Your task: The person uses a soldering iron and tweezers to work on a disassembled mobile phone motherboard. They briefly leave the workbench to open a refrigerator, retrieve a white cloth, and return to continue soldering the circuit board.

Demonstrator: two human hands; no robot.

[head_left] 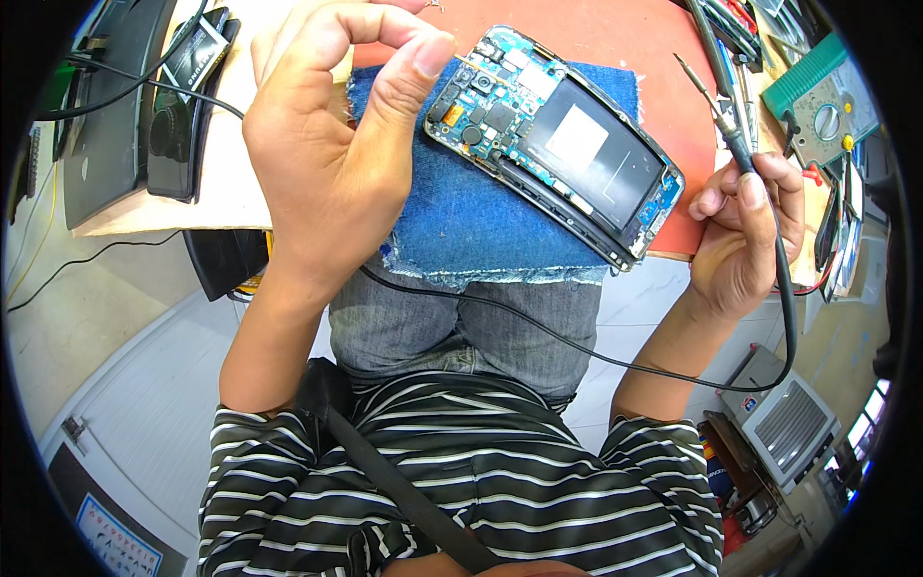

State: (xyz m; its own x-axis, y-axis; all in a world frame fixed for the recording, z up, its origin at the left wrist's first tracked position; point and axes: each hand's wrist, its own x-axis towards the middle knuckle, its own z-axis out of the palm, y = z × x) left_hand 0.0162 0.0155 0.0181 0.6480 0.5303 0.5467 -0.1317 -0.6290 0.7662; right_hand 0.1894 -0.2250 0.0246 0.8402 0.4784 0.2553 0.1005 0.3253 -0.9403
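An opened smartphone lies tilted on a folded blue denim cloth, its blue circuit board and black battery exposed. My left hand is raised over the phone's upper left end. Its thumb and index finger come together there, and whatever is between them is too small or hidden to make out. To the right of the phone, my right hand grips a soldering iron like a pen. The iron's metal tip points up and away, off the phone. Its black cable loops down and runs across my lap.
Under the cloth is a reddish-orange mat. A green-cased multimeter lies at the right, beside assorted hand tools. Dark flat devices and black cables occupy the left of the table. A grey louvred box stands at lower right.
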